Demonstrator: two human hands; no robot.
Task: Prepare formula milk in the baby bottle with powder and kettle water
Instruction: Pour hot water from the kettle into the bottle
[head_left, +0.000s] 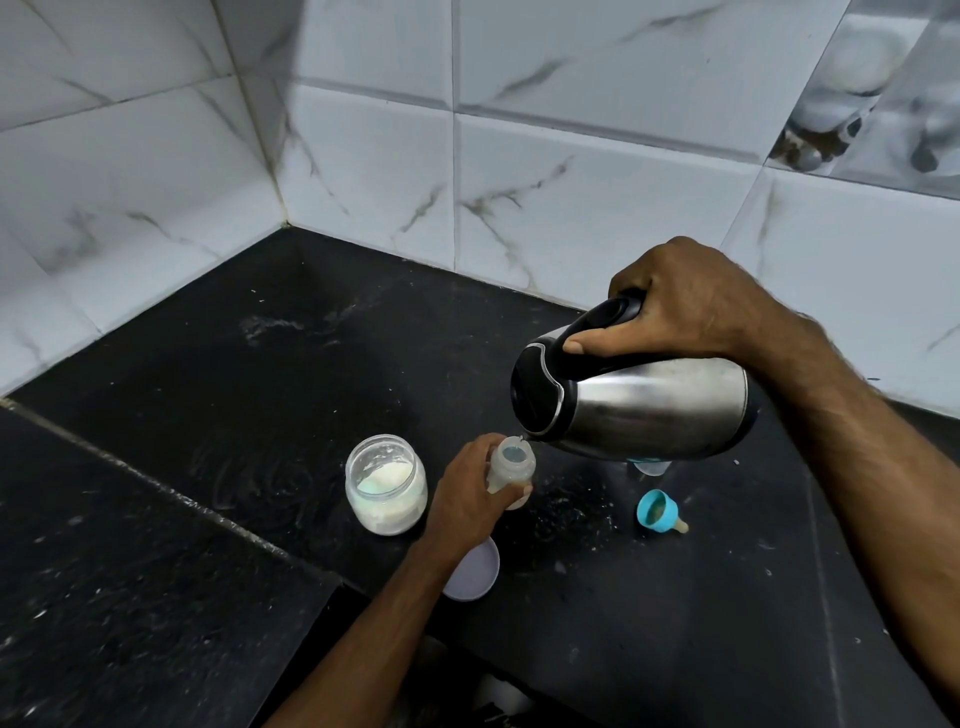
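Your right hand (685, 306) is gripping the black handle of the steel kettle (639, 405), tipping it so its spout is sitting right at the open mouth of the baby bottle (511, 467), which your left hand (467, 499) is wrapping around near the middle of the black bench (260, 364). The open powder jar (385, 486) is standing just beside that hand, a pale lid (475, 571) is lying partly under your wrist, and the blue teat ring (658, 511) is resting apart, below the kettle's body.
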